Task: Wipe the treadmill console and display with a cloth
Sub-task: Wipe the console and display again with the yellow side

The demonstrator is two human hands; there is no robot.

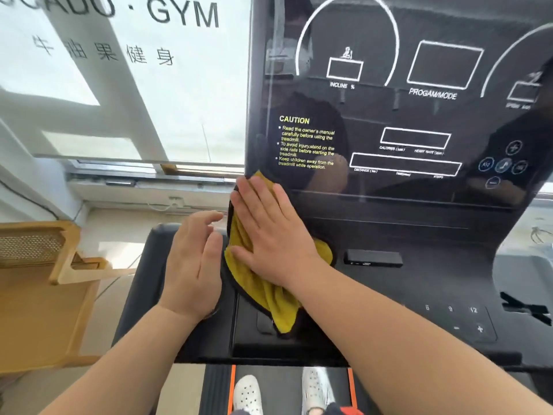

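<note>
The black treadmill console point(404, 283) fills the right half of the head view, with its glossy display point(419, 115) above carrying white outlines and a yellow CAUTION text. A yellow cloth point(263, 292) lies against the console's lower left corner, just under the display. My right hand point(269, 229) lies flat on the cloth with its fingers spread, pressing it to the surface. My left hand point(191, 265) hovers just left of the cloth over the console's left wing, fingers apart, holding nothing.
A small black box point(372, 259) sits on the console to the right of the cloth. Speed buttons point(466, 320) are at lower right. A wooden chair point(45, 280) stands at left below a window point(119, 85). My shoes point(284, 390) are on the belt.
</note>
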